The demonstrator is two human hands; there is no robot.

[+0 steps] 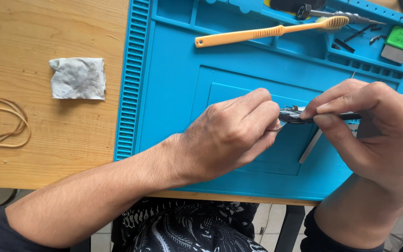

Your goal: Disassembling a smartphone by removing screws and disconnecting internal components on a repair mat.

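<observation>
My left hand point(232, 135) is curled over the middle of the blue silicone work mat point(169, 93), its fingertips pinching a thin metal tool whose tip point(278, 126) pokes out by a small dark part. My right hand point(374, 130) pinches that small dark part point(295, 116) between thumb and forefinger, just above the mat. The two hands meet at the part. A thin grey strip point(310, 147) lies on the mat under my right hand. Much of the part is hidden by my fingers.
An orange toothbrush point(267, 31) lies across the mat's upper trays. A green scraper point(399, 43) and dark bits sit in the top-right compartments. On the wooden table to the left lie a crumpled grey wipe point(78, 78) and tan rubber bands point(1, 123).
</observation>
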